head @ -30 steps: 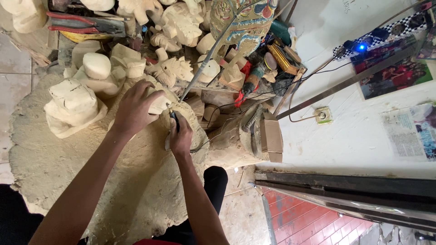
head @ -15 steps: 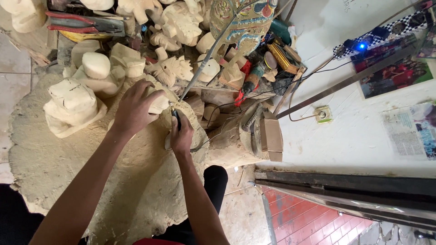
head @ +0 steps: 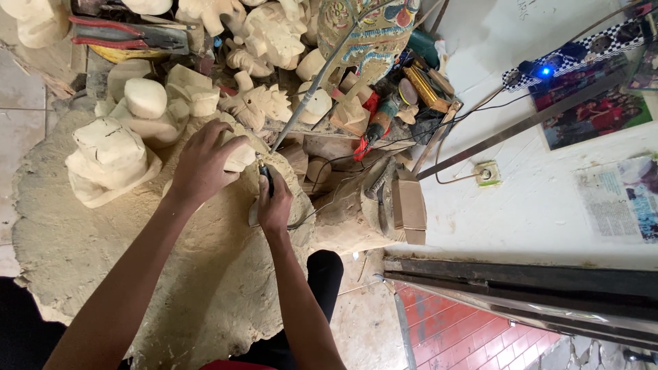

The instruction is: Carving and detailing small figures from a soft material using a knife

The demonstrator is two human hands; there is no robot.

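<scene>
My left hand (head: 204, 164) presses down on a pale carved wooden piece (head: 238, 156) that lies on a big dust-covered work block (head: 103, 260). My right hand (head: 274, 202) grips a slim dark-handled rotary carving tool (head: 266, 179), its tip against the right side of that piece. A thin cable runs from the tool toward the right. Both forearms reach in from the bottom of the view.
Several rough pale carvings (head: 110, 157) stand left of and behind the hands. A painted mask (head: 367, 34), red-handled pliers (head: 130, 35), power tools (head: 373, 127) and cables crowd the back. A cardboard box (head: 408, 205), a wall socket (head: 488, 173) and a metal door frame (head: 521, 288) lie to the right.
Both hands stay on the piece; the right hand with the tool has shifted very slightly against it.
</scene>
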